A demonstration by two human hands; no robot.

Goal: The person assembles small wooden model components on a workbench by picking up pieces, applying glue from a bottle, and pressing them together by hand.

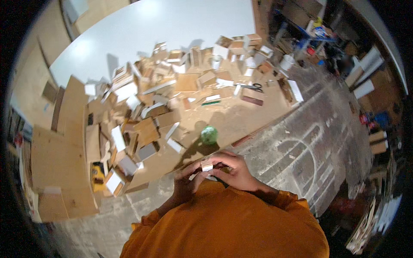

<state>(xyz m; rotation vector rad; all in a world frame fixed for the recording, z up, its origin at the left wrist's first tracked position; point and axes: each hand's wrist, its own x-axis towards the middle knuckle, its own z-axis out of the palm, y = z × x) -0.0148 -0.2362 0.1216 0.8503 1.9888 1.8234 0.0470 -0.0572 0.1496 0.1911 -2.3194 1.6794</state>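
Observation:
Close in front of my chest, a small block-like piece, white with a light brown end, is pinched between both hands. My left hand grips it from the left with bent fingers. From the right, my right hand closes on the same piece, its thumb and forefinger against it. Its exact kind is too small to make out. Just beyond my hands, a round green translucent thing sits near the table's edge, in the shadow I cast.
Wood offcuts and small white-and-brown pieces cover the brown tabletop. Scissors and a dark reddish block lie to the right. A yellow tool is at the left among scraps. Tall brown boards stand left; cluttered shelves lie right.

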